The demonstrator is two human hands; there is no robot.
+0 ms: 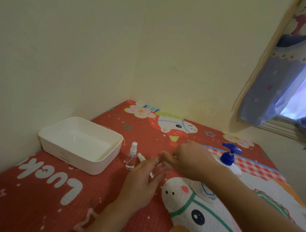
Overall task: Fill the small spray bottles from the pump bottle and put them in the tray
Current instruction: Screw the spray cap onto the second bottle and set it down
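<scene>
My left hand (140, 178) holds a small clear spray bottle (156, 171) low over the red mat; most of the bottle is hidden by my fingers. My right hand (190, 157) reaches in from the right, and its fingertips pinch the top of that bottle. Just to the left, another small spray bottle (131, 157) stands upright with its white spray head on. The white top of a further bottle (140, 156) shows beside my left fingertips. The pump bottle (230, 157), white with a blue pump, stands behind my right wrist. The white tray (101, 163) sits at the left with nothing visible inside.
The red cartoon-printed mat (57, 190) covers the surface, which fits into a corner of cream walls behind and to the left. A window with a blue patterned curtain (276, 82) is at the upper right.
</scene>
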